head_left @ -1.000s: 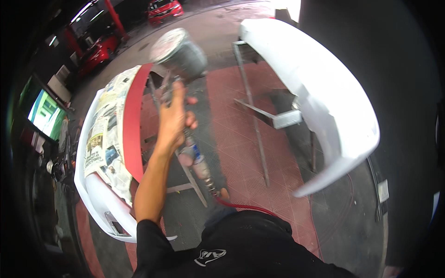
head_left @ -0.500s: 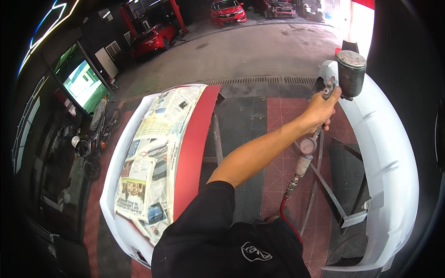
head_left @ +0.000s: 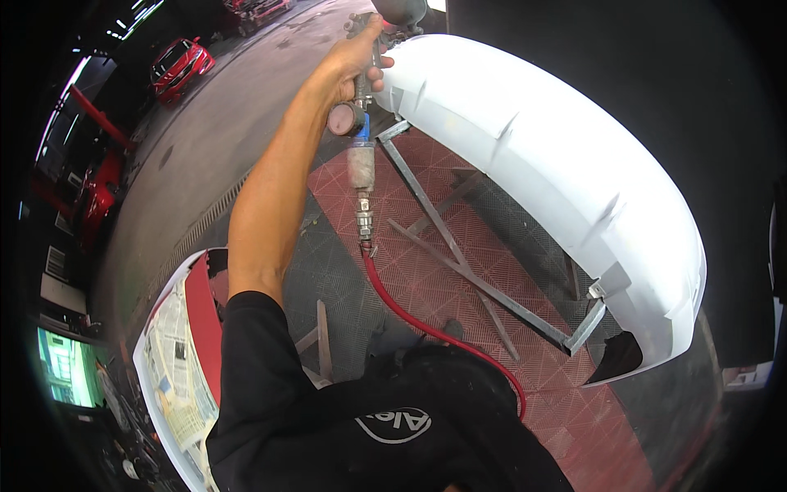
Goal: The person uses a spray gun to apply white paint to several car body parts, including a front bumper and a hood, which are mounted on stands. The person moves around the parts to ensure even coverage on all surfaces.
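My left hand (head_left: pixel 357 61) is wrapped round the grip of a paint spray gun (head_left: pixel 364 88), arm stretched forward. Its dark cup (head_left: pixel 402 11) is partly cut off by the upper edge. Below the grip hang a round pressure gauge (head_left: pixel 343 120), a cylindrical air filter (head_left: pixel 361 167) and a red air hose (head_left: pixel 393 305), which curves down past my torso. Just right of the gun stands a white car bumper (head_left: pixel 533 131), its far end close to the cup. Whether paint is leaving the nozzle, I cannot tell. My right hand does not show.
A metal stand (head_left: pixel 459 258) is under the bumper, over red and dark floor tiles (head_left: pixel 533 410). At lower left is a white-edged red panel (head_left: pixel 202 307) masked with newspaper (head_left: pixel 174 361). A drain grate (head_left: pixel 215 215) crosses the floor. Red cars (head_left: pixel 180 70) stand farther back.
My view has swung to the right, so the bumper fills more of it and the masked panel slides to the lower left. The spray gun stays in my left hand near the bumper's far end.
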The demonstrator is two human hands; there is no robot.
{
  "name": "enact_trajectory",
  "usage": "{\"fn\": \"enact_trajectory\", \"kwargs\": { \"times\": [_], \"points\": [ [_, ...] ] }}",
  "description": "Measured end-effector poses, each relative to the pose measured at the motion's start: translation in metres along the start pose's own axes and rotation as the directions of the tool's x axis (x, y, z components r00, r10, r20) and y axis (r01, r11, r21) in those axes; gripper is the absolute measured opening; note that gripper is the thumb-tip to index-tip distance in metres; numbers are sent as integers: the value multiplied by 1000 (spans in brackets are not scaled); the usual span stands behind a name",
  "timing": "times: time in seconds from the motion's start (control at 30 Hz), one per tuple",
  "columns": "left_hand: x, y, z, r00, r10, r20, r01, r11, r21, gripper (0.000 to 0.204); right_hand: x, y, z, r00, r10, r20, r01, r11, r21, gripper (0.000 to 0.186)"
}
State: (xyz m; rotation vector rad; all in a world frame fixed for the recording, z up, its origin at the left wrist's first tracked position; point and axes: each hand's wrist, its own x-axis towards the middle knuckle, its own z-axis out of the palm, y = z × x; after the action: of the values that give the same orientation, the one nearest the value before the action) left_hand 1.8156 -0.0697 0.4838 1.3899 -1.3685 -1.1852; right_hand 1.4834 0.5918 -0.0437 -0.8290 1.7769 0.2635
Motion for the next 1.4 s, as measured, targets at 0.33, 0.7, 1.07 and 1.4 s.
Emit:
{"fn": "enact_trajectory", "kwargs": {
  "times": [0.33, 0.7, 1.07, 1.4],
  "points": [
    [160, -13, -56, 997, 26, -71, -11, 980, 199, 62, -62, -141, 8, 994, -107, -22, 103, 850, 516, 59],
    [222, 12, -47, 956, -61, 287, 4, 980, 197, 57, -100, -259, 52, 950, -20, -310, 164, 880, 445, 73],
    [113, 23, 139, 773, -46, 633, -97, 977, 190, 58, -108, -255, 39, 936, 302, -179, -138, 786, 602, 71],
    [124, 20, 164, 536, -15, 844, -157, 981, 118, 57, -113, -399, 57, 867, 494, -62, -324, 654, 684, 64]
  ]
}}
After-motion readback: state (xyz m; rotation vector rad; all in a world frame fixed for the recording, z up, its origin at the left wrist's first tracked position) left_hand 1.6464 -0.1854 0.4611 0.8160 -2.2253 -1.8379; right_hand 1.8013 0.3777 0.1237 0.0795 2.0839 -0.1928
